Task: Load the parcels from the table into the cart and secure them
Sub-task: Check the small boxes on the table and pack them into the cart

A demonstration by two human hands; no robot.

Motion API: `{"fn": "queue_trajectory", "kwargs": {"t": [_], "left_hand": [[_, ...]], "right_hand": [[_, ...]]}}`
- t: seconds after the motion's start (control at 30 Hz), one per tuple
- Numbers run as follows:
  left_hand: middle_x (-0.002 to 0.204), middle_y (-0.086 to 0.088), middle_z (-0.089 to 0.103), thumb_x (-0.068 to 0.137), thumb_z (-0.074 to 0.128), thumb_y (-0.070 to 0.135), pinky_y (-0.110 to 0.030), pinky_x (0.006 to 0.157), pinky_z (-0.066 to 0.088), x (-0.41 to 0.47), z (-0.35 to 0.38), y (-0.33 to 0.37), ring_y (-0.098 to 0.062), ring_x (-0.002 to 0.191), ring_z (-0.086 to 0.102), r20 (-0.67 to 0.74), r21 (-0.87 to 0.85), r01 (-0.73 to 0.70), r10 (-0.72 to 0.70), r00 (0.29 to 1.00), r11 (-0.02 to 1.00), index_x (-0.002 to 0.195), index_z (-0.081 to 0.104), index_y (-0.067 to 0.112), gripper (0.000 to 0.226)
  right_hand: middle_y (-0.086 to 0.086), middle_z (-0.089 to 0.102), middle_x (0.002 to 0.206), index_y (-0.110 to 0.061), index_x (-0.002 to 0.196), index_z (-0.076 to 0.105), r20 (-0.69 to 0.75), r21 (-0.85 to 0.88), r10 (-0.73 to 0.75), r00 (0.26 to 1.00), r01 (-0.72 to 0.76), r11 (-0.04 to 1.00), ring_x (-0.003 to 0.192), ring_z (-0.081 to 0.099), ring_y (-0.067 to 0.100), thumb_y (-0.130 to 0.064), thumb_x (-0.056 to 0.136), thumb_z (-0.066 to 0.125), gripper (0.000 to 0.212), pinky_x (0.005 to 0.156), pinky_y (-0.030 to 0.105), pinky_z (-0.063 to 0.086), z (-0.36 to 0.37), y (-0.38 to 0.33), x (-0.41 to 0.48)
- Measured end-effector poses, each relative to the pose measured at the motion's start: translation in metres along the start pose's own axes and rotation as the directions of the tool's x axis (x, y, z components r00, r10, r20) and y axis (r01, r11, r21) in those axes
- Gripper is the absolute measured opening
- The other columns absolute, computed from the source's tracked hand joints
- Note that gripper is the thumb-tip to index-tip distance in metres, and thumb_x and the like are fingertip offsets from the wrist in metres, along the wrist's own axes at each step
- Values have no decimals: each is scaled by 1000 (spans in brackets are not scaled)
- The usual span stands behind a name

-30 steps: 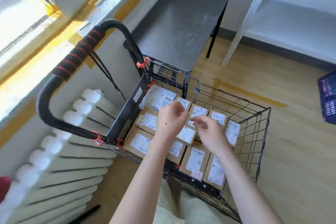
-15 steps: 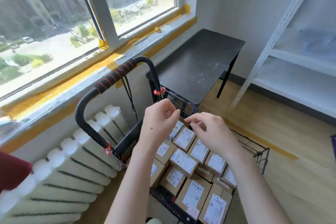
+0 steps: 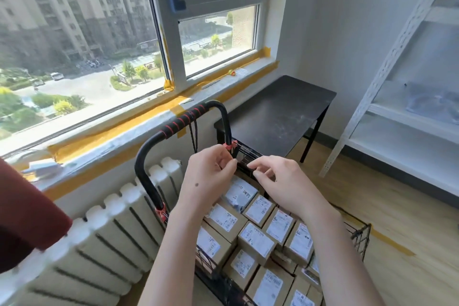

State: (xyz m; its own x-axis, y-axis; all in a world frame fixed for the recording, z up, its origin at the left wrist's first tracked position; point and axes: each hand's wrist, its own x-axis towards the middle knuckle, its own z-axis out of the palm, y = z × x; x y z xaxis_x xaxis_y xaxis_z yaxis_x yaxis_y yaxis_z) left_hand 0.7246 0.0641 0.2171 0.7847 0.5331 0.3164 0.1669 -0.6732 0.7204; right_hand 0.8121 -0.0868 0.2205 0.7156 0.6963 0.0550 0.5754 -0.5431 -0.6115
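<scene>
1. The view has swung upward. A second ago it looked straight down into the cart, and now the grey-framed window (image 3: 171, 40) fills the upper half. The black rectangular surface (image 3: 278, 112) stands beyond the cart, against the wall.
2. The black wire-mesh cart (image 3: 359, 237) has not moved from beside the white ribbed radiator (image 3: 111, 226). Its black tubular handle with red-banded foam (image 3: 183, 119) stands on the window side.
3. The brown cardboard parcels with white labels (image 3: 257, 240) lie packed in the cart as before, and every one in view is inside it. Loading looks finished, so securing is what remains.
4. The left hand (image 3: 206, 179) and right hand (image 3: 285, 181) have risen from just above the parcels to the cart's upper rear rail.
5. The left grip is curled, with its fingertips together at the small red fitting (image 3: 229, 147) at the foot of the handle. The right grip has thumb and forefinger nearly closed just off the rail. I cannot tell whether either pinches anything.
6. A thin black cord (image 3: 193, 136) hangs from the handle near the left hand. Nothing is stretched over the parcels yet, so tying down seems barely begun.
</scene>
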Motion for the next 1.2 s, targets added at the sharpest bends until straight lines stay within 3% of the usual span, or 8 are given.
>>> {"fn": "queue_trajectory", "kwargs": {"t": [0.43,0.63,0.73,0.97,1.2], "left_hand": [[66,10,57,86,66,18,-22,59,47,-90,-65,-6,-4,64,53,-46,-50,11,-13,999,999,74,62,18,12],[66,9,58,86,66,17,-14,55,40,-126,-86,-9,-4,60,51,-63,-44,68,-71,996,997,71,60,20,16],[68,9,60,86,66,20,-17,57,44,-146,-102,-13,-5,62,53,-112,-29,114,-116,987,993,73,61,21,14],[71,8,60,87,65,23,-17,57,42,-195,-129,-21,-5,64,55,-288,30,273,-254,924,961,77,60,23,12],[69,12,59,88,65,24,-16,58,45,-260,-135,-13,-3,64,56,-478,68,493,-405,779,867,78,61,23,10]], "right_hand": [[-13,60,98,-31,114,63,-8,19,-66,998,66,998,89,57,-4,-24,97,51,22,69,6,41,33,-65,-70],[-15,59,96,-29,115,65,19,42,-97,995,96,995,86,58,-4,-24,96,52,23,69,7,44,51,-86,-94],[-15,59,96,-29,114,64,67,55,-169,983,166,985,85,57,-7,-24,97,52,22,64,3,42,62,-101,-98],[-12,60,95,-28,112,66,212,135,-384,899,363,922,84,57,-6,-22,96,55,20,72,8,44,85,-128,-102],[-11,61,101,-30,116,63,364,247,-571,736,515,821,90,58,-5,-24,97,54,22,71,8,46,108,-143,-120]]}}
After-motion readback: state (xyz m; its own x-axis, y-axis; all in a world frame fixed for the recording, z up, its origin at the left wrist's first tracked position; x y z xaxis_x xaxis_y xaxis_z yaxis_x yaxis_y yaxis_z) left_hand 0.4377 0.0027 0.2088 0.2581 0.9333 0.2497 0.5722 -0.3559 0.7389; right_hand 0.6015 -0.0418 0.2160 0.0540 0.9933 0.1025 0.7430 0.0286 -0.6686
